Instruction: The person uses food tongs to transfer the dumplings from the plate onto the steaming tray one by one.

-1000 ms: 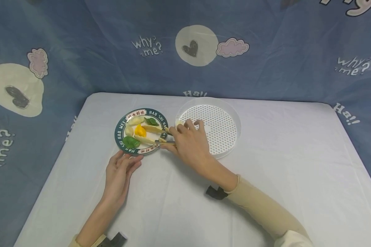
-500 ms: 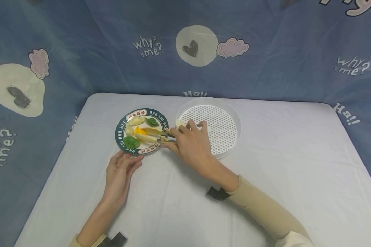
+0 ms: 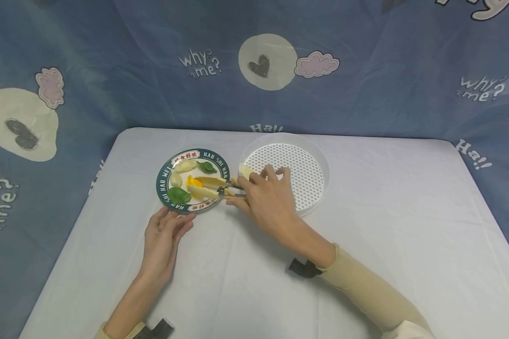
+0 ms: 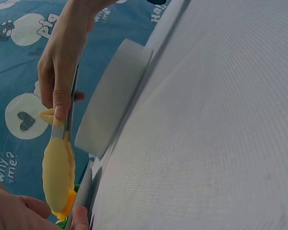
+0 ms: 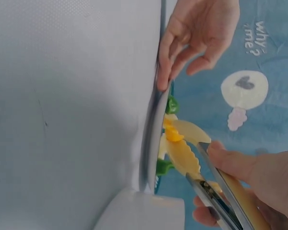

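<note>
Scalloped, pale-yellow-tipped metal tongs [image 3: 213, 181] are gripped by the right hand [image 3: 272, 201], long axis sideways, tips pointing left around a lobed bright-yellow piece [image 3: 192, 180] on a round green-rimmed white plate [image 3: 163, 179]. Its near rim is touched by the left hand [image 3: 163, 238], fingers uncurled.

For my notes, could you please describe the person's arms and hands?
The left hand and right hand are gloveless. Each arm has a beige sleeve and a dark, blocky device near the wrist; whitish cloth adjoins the right one's sleeve.
</note>
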The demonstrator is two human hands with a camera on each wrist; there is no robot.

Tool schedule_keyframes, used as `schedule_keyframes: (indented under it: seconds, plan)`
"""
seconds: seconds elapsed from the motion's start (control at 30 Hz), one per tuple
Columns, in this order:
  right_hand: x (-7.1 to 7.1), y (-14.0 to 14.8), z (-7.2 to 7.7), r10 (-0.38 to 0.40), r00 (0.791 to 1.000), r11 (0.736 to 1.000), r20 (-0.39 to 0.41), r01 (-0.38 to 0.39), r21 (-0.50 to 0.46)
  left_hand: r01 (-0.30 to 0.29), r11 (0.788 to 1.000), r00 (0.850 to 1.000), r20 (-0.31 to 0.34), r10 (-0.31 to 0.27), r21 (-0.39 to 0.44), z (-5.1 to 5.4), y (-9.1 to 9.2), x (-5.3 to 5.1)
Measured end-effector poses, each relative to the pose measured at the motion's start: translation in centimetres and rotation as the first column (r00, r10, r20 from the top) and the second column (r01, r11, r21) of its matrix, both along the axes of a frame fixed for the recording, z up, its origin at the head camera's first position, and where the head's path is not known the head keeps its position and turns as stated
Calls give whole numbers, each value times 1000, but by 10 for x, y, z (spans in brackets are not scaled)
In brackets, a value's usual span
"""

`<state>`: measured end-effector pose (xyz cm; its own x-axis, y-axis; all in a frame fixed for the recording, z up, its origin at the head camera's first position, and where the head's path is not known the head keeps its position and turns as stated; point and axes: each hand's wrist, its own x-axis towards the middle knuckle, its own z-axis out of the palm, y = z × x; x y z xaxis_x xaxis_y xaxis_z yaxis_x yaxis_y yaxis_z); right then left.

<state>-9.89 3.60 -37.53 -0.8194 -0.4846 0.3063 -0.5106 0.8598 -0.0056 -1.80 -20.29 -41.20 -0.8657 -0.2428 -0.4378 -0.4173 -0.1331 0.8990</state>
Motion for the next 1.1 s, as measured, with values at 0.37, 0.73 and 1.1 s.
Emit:
schedule_keyframes:
  seconds: [0.37,0.73,1.1]
  plan:
    - [2,15,12,-32,998,999,59,32,2,-5,1000,1000,10,5,12,0,0,-1]
    - [5,29,22,-70,997,998,43,70,-7,-5,1000,1000,10,5,19,0,-2,0]
    - [1,55,31,-104,994,991,-9,103,-83,10,1000,1000,6,-10,15,-1,-2,0]
